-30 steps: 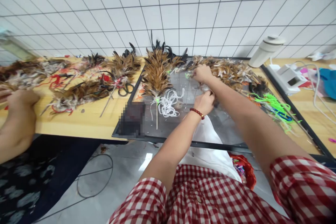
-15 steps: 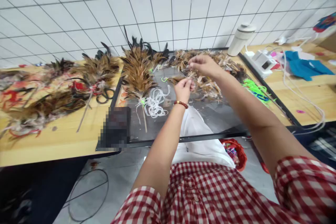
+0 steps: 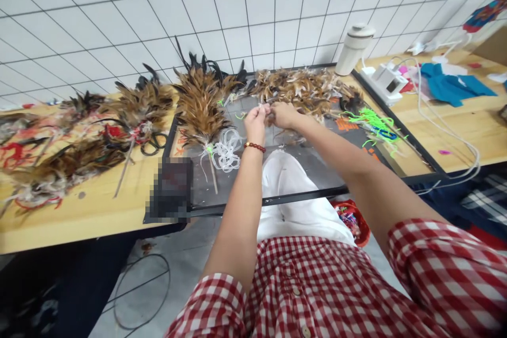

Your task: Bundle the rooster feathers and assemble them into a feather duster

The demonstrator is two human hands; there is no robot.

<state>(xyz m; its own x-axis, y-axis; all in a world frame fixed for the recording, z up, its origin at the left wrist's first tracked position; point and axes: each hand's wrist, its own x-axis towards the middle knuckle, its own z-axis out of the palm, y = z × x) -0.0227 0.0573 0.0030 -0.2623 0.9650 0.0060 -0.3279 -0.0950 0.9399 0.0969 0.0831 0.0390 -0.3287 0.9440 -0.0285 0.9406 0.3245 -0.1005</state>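
Note:
My left hand, with a beaded bracelet at the wrist, is closed in a pinch over the dark mat. Fingertips of my right hand meet it, also closed. Whatever lies between the fingers is too small and blurred to name. Just behind both hands spreads a pile of loose brown feathers. To their left lies a brown feather bundle with dark tips, tied with green string to a thin stick. Next to that stick is a tangle of white ribbon.
Further left are another feather bundle, black scissors and a long feather bunch. At right are green strings, a white bottle, a power strip, a cable and blue cloth. A red basket sits below.
My right hand has come down and left to meet my left hand. My left hand has shifted a little left and up. The view has turned slightly.

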